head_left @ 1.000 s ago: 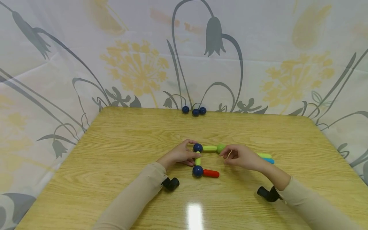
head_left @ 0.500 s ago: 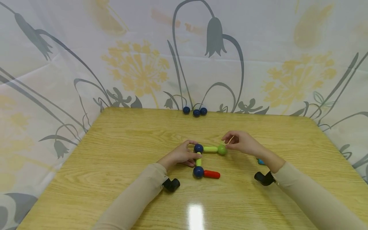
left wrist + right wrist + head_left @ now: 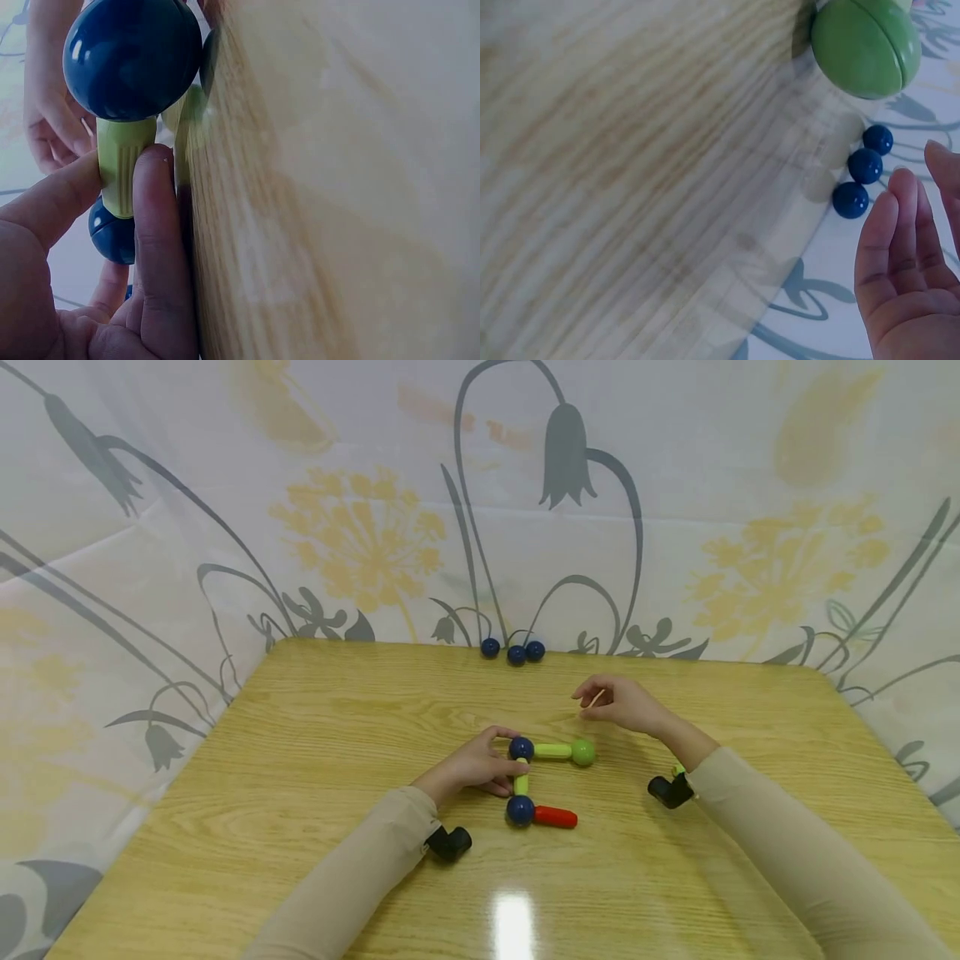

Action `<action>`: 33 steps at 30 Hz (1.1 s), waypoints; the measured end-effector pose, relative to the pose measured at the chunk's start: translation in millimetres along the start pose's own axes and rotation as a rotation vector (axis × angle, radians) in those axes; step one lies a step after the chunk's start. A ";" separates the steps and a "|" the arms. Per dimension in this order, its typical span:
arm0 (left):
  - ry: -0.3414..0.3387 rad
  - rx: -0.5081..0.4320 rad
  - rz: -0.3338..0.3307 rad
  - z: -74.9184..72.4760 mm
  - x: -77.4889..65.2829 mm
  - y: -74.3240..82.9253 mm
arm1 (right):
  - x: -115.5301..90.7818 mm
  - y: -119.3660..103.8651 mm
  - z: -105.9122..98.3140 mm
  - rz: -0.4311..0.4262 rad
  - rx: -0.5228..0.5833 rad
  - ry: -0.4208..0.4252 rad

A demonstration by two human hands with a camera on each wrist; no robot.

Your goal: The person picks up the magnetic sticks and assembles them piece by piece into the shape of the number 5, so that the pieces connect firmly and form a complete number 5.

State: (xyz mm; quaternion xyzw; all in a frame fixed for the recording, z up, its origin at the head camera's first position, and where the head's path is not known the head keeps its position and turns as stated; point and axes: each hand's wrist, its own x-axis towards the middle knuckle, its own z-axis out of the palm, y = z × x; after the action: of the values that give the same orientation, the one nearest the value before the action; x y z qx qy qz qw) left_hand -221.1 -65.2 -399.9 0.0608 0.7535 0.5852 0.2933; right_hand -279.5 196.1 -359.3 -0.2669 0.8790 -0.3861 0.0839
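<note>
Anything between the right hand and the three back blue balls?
Nothing: the head view shows only bare tabletop between the right hand and the blue balls. The green ball lies nearer the person, off that line.

The head camera looks forward and down from above the near side of the wooden table (image 3: 360,727), far enough back to cover the left hand (image 3: 476,764), right hand (image 3: 626,706) and patterned cloth (image 3: 375,527). The left wrist camera sits low and close, turned sideways (the wood runs nearly upright), sharing the pinched yellow-green rod (image 3: 521,784) with the head view. The tilted right wrist camera faces the far edge, sharing the green ball (image 3: 582,752) and three dark blue balls (image 3: 516,655).
</note>
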 end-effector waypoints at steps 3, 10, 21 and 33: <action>0.002 -0.005 -0.004 0.0 1.4 -1.0 | 8.7 1.8 -0.1 0.003 -0.006 -0.009; 0.001 -0.018 0.004 0.9 3.2 -0.9 | 30.7 9.4 -3.8 -0.024 -0.049 0.002; 0.011 -0.035 0.001 1.4 3.3 -0.4 | 64.6 17.8 -10.1 0.053 -0.019 -0.088; 0.015 -0.033 -0.026 0.9 -1.4 1.7 | 100.9 16.5 -1.7 0.127 -0.074 -0.105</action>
State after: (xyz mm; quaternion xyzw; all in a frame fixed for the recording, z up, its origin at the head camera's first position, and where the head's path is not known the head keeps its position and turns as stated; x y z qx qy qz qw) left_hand -219.9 -64.5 -397.9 0.0417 0.7466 0.5943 0.2961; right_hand -372.0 152.5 -364.2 -0.2332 0.9023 -0.3326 0.1442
